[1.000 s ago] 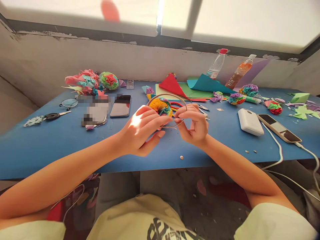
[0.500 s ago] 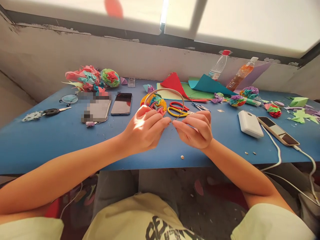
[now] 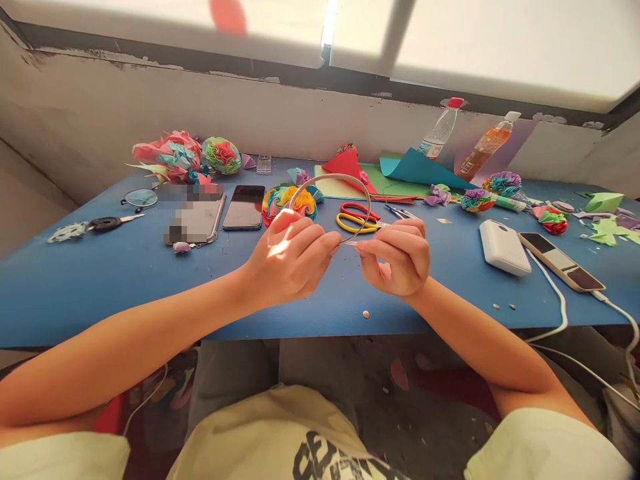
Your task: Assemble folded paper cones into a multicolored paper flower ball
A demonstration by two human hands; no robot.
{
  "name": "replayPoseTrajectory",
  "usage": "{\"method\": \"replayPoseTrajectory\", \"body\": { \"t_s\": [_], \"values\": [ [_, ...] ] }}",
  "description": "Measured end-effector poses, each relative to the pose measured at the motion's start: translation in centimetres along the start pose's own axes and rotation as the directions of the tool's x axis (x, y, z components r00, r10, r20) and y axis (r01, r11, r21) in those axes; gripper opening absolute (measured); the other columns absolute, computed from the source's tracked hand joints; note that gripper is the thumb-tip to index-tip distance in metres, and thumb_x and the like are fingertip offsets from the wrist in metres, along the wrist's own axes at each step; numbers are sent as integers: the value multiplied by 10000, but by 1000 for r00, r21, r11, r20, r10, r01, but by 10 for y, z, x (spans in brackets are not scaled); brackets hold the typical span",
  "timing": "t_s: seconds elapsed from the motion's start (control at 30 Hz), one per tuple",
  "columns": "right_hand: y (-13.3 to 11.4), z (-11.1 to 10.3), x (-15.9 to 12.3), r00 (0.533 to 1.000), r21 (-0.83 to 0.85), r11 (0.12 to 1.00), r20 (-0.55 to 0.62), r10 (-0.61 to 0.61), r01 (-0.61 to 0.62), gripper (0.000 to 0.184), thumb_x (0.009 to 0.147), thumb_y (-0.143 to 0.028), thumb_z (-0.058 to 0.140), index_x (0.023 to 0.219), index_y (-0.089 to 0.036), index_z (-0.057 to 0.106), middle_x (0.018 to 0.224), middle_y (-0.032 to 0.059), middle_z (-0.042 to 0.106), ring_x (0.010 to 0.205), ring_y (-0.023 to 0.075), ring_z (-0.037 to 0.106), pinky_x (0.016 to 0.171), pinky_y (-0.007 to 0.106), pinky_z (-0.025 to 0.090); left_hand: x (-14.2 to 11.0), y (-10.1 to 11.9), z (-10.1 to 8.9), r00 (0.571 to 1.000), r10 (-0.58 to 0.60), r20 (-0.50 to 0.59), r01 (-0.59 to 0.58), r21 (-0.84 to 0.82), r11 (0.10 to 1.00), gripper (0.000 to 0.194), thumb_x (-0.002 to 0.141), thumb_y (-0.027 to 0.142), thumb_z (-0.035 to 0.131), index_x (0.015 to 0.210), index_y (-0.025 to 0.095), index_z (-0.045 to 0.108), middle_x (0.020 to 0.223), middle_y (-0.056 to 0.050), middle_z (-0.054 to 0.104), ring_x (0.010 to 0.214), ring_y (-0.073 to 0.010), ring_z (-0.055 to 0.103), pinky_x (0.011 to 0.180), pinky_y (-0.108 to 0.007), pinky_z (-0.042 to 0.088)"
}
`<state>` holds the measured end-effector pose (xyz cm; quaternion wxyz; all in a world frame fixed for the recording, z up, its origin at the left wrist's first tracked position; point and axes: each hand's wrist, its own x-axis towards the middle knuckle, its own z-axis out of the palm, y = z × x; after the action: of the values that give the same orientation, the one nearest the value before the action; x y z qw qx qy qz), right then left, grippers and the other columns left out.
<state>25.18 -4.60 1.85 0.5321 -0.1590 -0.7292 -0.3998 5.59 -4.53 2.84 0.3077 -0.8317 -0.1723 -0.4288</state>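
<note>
A thin beige hoop-shaped band (image 3: 345, 179) arches up over the blue table (image 3: 100, 280). My left hand (image 3: 290, 257) pinches one end of the band. My right hand (image 3: 400, 257) pinches the other end close beside it, fingers curled. Just behind the band lies a multicoloured paper flower ball (image 3: 283, 200). Yellow-and-red scissors (image 3: 356, 218) lie flat on the table behind my right hand.
Two phones (image 3: 244, 207) and a pair of glasses (image 3: 139, 198) lie at left, with paper flowers (image 3: 173, 157) behind them. Coloured paper sheets (image 3: 415, 170) and two bottles (image 3: 439, 130) stand at the back. A white power bank (image 3: 504, 247) and a cabled phone (image 3: 560, 261) sit at right.
The hands have drawn together and slightly nearer me, pinching the band's ends. The flower ball, seen inside the band before, now lies on the table behind it to the left.
</note>
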Motion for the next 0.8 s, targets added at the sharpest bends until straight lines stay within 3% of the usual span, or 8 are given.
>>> {"method": "replayPoseTrajectory", "body": {
  "t_s": [0.13, 0.23, 0.37, 0.67, 0.8],
  "values": [
    [0, 1, 2, 1000, 17, 1000, -11, -15, 15, 92, 818, -144, 572, 869, -218, 551, 764, 10, 493, 618, 104, 504, 565, 267, 446, 3, -1, -2, 999, -41, 0, 41, 8, 999, 101, 842, 148, 530, 934, 181, 505, 646, 21, 612, 563, -129, 548, 639, -307, 419],
    [-1, 1, -2, 1000, -4, 1000, -6, 6, -6, 47, 859, -249, 556, 899, -224, 556, 771, 9, 482, 615, 104, 481, 564, 270, 408, 3, 0, -4, 999, -30, 25, 29, 20, 999, 93, 839, 149, 521, 922, 184, 497, 599, 40, 588, 518, -117, 520, 599, -294, 399],
    [-6, 3, -7, 995, -41, 995, -12, 96, -96, 186, 863, -378, 552, 992, -244, 548, 800, 12, 475, 600, 108, 463, 565, 280, 377, 3, 2, -6, 1000, 31, 1, -31, 64, 997, 70, 836, 172, 514, 902, 192, 506, 533, 69, 514, 470, -107, 451, 528, -283, 355],
    [-6, 2, -3, 998, -63, 997, 43, 53, -50, 128, 836, -279, 604, 954, -237, 575, 782, 10, 474, 647, 107, 502, 623, 274, 407, 1, 3, -8, 996, 85, -33, -81, 126, 989, 90, 827, 203, 562, 914, 189, 542, 503, 70, 489, 446, -101, 418, 506, -280, 358],
    [-6, 2, -2, 999, -83, 997, 33, -7, 9, 137, 791, -246, 663, 922, -247, 621, 777, 10, 499, 682, 112, 507, 647, 272, 421, -1, 3, -8, 998, 58, -31, -55, 99, 994, 107, 828, 202, 557, 934, 194, 552, 508, 72, 497, 450, -99, 416, 518, -280, 357]
  ]
}}
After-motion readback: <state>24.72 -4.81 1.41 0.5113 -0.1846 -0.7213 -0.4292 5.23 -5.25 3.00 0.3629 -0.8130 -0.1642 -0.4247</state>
